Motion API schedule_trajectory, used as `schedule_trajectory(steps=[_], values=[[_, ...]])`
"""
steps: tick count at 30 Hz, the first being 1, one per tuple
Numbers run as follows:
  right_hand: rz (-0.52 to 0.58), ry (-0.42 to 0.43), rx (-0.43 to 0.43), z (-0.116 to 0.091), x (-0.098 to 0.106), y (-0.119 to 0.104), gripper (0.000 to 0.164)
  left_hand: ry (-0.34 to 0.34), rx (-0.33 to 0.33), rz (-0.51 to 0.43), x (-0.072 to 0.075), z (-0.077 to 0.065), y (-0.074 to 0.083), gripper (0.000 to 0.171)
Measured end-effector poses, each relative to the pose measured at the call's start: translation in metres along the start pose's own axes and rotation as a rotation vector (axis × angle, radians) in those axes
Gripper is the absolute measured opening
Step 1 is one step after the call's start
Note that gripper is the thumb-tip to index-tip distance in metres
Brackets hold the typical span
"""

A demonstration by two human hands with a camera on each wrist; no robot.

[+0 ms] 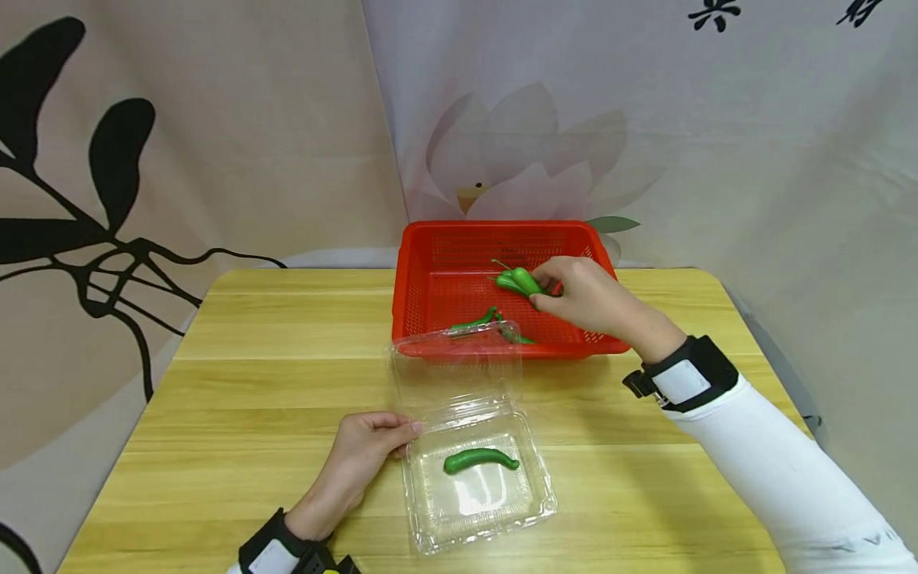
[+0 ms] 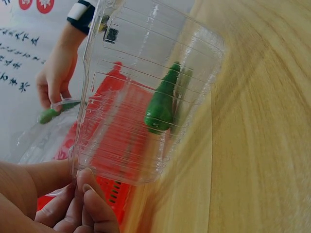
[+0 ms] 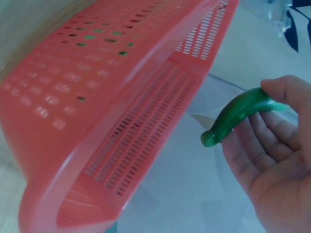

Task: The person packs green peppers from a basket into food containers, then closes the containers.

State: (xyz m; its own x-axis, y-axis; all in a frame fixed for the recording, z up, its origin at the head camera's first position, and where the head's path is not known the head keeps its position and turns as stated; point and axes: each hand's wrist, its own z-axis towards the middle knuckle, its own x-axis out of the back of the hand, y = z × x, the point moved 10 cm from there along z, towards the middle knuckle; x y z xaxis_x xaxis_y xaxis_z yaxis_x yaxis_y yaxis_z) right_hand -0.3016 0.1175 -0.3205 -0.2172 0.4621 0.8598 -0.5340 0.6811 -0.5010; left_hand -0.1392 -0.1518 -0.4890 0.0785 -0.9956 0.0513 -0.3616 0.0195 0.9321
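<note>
My left hand [image 1: 369, 450] pinches the left edge of an open clear plastic clamshell box [image 1: 430, 518] near its hinge. One green chili pepper [image 1: 480, 460] lies in the box's lower half, and the see-through lid [image 1: 416, 383] leans over the basket's front rim. Over the red basket [image 1: 403, 279], my right hand [image 1: 584, 295] holds a curved green chili pepper [image 3: 240, 112] between thumb and fingers. A second pepper shape [image 1: 508, 285] shows beside the held one; whether it is gripped too, I cannot tell. More green peppers [image 1: 473, 322] lie at the basket's front, partly behind the lid.
The basket, with slotted walls, stands at the back of a wooden table [image 1: 287, 343]. Behind it hangs a pale cloth [image 1: 301, 143] printed with dark leaves and a lotus. The table's back edge runs close to the cloth.
</note>
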Motion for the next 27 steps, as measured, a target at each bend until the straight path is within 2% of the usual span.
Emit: schedule_trajectory(steps=[18, 27], values=[[-0.015, 0.095, 0.155, -0.03, 0.005, -0.047, 0.018, -0.003, 0.003, -0.017, 0.001, 0.0, 0.0, 0.013], [-0.04, 0.186, 0.364, -0.053, -0.002, -0.081, 0.021, 0.001, 0.002, -0.014, 0.001, -0.001, 0.001, 0.012]])
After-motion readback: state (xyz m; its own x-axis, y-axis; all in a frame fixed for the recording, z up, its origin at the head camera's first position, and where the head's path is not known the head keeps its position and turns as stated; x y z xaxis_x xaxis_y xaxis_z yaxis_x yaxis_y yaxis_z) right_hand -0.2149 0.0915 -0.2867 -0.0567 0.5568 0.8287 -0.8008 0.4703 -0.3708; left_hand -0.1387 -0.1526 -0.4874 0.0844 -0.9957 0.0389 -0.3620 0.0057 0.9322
